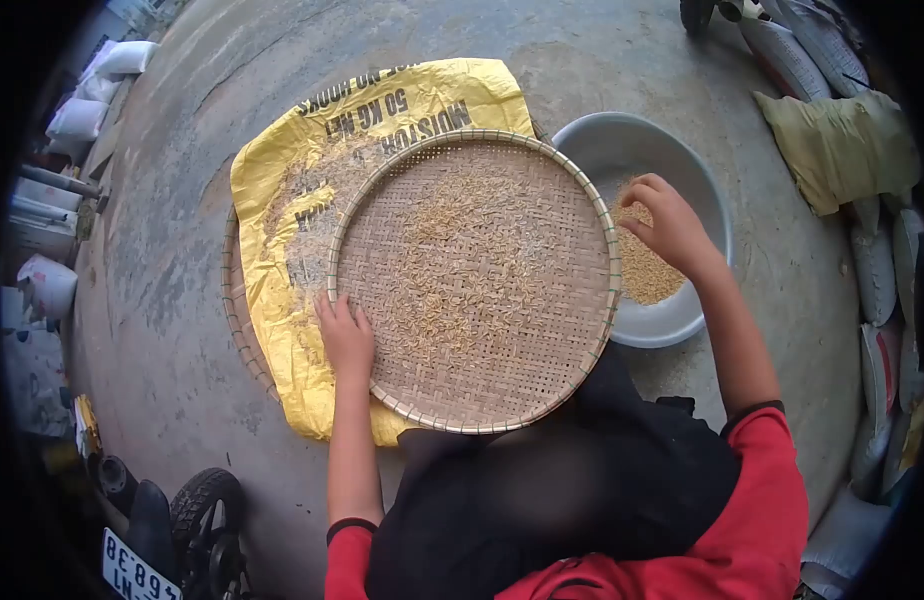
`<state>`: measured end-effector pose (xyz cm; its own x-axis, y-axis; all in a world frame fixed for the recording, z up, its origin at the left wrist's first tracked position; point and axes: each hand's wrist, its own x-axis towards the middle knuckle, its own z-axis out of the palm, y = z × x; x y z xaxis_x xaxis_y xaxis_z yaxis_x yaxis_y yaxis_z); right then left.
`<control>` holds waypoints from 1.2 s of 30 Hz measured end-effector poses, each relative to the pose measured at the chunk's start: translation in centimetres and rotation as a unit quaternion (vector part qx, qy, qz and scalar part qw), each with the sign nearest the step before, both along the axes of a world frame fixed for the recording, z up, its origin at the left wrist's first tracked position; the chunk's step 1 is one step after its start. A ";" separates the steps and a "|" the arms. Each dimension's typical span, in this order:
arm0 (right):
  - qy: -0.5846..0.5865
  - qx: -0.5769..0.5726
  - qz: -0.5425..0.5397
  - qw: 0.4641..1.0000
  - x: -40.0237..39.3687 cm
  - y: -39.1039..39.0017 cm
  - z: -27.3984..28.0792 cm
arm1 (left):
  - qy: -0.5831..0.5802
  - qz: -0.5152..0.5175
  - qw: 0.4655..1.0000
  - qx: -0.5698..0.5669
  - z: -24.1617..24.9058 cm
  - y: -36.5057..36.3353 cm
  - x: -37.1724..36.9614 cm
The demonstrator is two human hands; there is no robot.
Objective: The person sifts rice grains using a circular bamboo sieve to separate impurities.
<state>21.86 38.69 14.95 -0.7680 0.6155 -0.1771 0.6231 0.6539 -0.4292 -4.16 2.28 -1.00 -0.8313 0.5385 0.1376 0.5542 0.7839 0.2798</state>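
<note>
A round woven bamboo winnowing tray (572, 340) rests by my lap, its far part over a yellow sack. Pale unhusked grain (462, 290) is scattered across its middle. At the tray's left rim, my left hand (346, 340) holds the edge, fingers over the rim. My right hand (670, 225) is just right of the tray, above a grey metal basin (710, 190). Its fingers are curled together, and whatever they pinch is too small to make out. More grain (647, 270) lies heaped in the basin.
The yellow printed sack (272, 270) has loose grain on it and covers part of another woven tray (244, 310). Filled sacks (832, 140) line the right side. A motorbike wheel (207, 505) stands lower left, and white bags (80, 118) lie upper left.
</note>
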 end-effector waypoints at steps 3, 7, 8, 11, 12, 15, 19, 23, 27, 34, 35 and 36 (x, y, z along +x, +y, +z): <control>0.128 0.138 0.116 0.975 -0.5 -1.1 -3.8 | -0.003 -0.001 1.000 0.007 0.1 0.1 0.0; 0.050 0.061 0.081 0.994 -1.3 -2.6 -5.9 | 0.001 -0.002 1.000 0.002 0.0 0.1 -0.1; 0.039 0.058 0.072 0.995 -1.4 -2.8 -6.3 | 0.000 -0.003 1.000 0.005 0.0 0.1 -0.1; 0.027 0.054 0.061 0.996 -1.4 -2.7 -6.9 | 0.003 -0.009 1.000 0.009 -0.1 0.0 -0.1; 0.027 0.055 0.060 0.996 -1.4 -2.7 -7.0 | 0.007 -0.012 1.000 0.012 -0.1 -0.1 -0.2; 0.014 0.046 0.051 0.998 -1.5 -2.7 -7.0 | -0.005 -0.006 1.000 0.013 0.1 0.0 -0.1; 0.096 0.089 0.064 0.989 -1.1 -2.2 -7.2 | -0.004 0.001 1.000 0.010 -0.1 0.0 0.0; 0.091 0.202 -0.030 0.975 0.0 0.3 -4.2 | -0.004 -0.003 1.000 0.015 0.1 0.0 0.0; 0.073 0.188 -0.043 0.978 0.5 0.5 -3.4 | -0.002 -0.004 1.000 0.020 0.0 0.1 0.0; 0.193 0.236 0.251 0.919 -2.6 -4.5 -4.4 | 0.011 -0.009 1.000 0.015 -0.2 -0.1 -0.1; 0.129 0.133 0.287 0.940 -2.9 -4.6 -4.9 | 0.008 -0.008 1.000 0.013 -0.2 0.0 -0.1; 0.062 0.028 0.320 0.945 -3.1 -4.8 -5.3 | 0.004 -0.006 1.000 0.012 -0.2 0.0 -0.1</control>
